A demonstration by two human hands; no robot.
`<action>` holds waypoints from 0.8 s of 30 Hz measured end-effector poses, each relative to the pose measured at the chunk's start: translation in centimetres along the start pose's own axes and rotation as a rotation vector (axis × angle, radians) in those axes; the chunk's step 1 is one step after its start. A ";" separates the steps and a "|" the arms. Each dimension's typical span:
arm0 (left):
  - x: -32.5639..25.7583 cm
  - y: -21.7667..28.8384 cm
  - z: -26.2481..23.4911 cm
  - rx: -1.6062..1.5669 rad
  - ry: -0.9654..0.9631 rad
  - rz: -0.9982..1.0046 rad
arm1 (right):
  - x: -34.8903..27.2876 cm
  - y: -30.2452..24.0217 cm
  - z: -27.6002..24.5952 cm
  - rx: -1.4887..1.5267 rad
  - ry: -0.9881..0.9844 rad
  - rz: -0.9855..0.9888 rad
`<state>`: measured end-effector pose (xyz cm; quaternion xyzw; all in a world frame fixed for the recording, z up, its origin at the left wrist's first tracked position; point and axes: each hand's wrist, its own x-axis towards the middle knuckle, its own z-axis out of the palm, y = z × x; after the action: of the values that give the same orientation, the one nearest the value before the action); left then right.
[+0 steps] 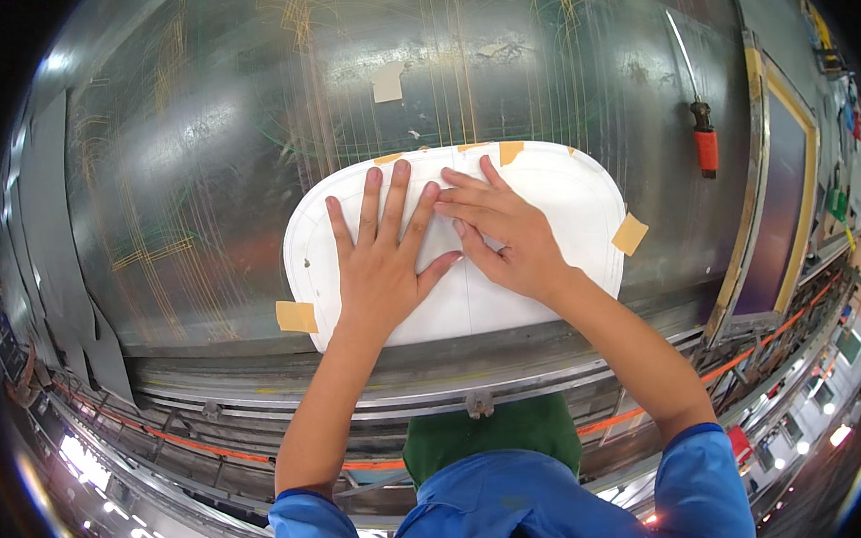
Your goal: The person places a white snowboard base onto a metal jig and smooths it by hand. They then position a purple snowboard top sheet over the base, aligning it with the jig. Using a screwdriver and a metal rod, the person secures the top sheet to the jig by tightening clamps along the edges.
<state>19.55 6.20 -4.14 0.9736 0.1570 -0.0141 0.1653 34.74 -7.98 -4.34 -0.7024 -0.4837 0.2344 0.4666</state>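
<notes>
A white rounded sheet (563,204) lies flat on a scratched metal table (211,164), held at its edges by tan tape pieces (297,317). My left hand (383,257) presses flat on the sheet, fingers spread. Beside it my right hand (497,228) also rests on the sheet, fingers stretched toward the left hand and touching its fingertips. Neither hand holds anything. A thin pencil outline runs near the sheet's rim.
A tool with a red and black handle (705,143) lies on the table at the right. A yellow-framed dark panel (782,192) borders the right side. Grey strips (54,240) lie along the left edge. More tape (388,81) sticks further back.
</notes>
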 end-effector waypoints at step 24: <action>-7.2 2.5 -1.6 0.089 -0.218 0.272 | -7.5 -2.8 -3.1 -0.724 -0.218 -0.099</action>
<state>13.43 2.34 -1.27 0.9849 0.0045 -0.1039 0.1387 32.66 -15.74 -1.37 -0.7687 -0.6152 0.0989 0.1446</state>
